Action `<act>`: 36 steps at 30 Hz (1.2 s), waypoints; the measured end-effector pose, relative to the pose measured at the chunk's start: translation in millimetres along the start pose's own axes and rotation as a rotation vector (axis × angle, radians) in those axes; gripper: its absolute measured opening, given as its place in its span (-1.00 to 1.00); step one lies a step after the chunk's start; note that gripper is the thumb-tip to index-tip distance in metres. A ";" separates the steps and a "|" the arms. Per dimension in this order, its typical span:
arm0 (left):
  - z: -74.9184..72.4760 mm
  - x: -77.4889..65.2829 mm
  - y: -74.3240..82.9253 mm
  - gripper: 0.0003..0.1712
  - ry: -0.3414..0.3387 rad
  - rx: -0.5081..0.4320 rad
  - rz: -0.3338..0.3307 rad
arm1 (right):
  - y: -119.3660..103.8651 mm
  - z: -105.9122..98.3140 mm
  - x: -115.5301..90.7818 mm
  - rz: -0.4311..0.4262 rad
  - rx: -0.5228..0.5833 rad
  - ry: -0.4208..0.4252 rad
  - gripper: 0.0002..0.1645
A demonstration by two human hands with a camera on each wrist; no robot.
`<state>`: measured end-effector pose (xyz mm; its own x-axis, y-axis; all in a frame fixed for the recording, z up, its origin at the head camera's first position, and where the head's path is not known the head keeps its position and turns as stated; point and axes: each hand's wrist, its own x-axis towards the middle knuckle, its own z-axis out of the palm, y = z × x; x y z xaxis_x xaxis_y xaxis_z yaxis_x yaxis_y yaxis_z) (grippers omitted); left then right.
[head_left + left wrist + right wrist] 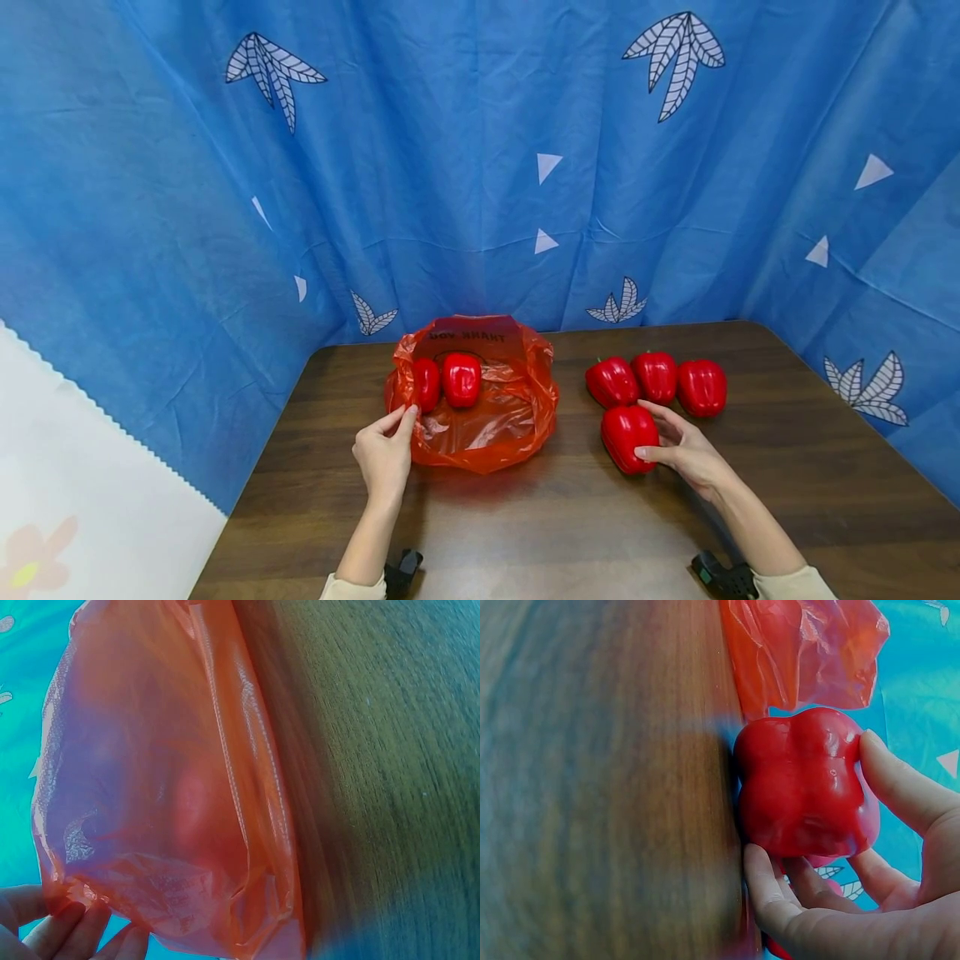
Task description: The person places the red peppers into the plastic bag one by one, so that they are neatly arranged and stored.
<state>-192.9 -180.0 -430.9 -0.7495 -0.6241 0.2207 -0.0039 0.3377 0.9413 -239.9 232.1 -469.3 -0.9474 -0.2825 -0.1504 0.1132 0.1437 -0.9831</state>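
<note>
A red translucent plastic bag point(480, 458) stands with its mouth spread wide on the table, and two red bell peppers point(462, 381) lie inside toward its left. My left hand point(386, 450) pinches the bag's left rim between thumb and fingers; in the left wrist view the fingertips point(75, 919) grip the crumpled plastic edge. My right hand point(686, 454) grips another red bell pepper point(626, 437), thumb on one side and fingers on the other. The right wrist view shows the lobed end of this held pepper point(802, 784) close to the table.
Three more red bell peppers point(656, 377) sit in a row just behind the right hand. The wooden table point(540, 533) ends at a blue curtain point(480, 167) with leaf prints. A white cloth point(90, 467) hangs at the left.
</note>
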 end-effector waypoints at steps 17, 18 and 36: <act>-0.3 -0.6 0.4 -0.68 -0.012 0.000 -0.006 | 2.4 -0.9 -0.3 -0.013 0.010 0.013 -0.08; -0.2 -0.7 0.6 -0.68 -0.013 -0.001 -0.005 | 2.7 -1.1 -0.1 -0.013 0.010 0.013 -0.08; -0.1 0.2 -0.5 -0.69 -0.003 -0.002 0.001 | -10.1 2.3 -5.2 -0.031 -0.009 0.019 -0.08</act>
<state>-192.9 -180.4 -431.3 -0.7515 -0.6216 0.2210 -0.0019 0.3369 0.9415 -235.5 229.9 -458.8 -0.9560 -0.2688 -0.1179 0.0813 0.1434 -0.9863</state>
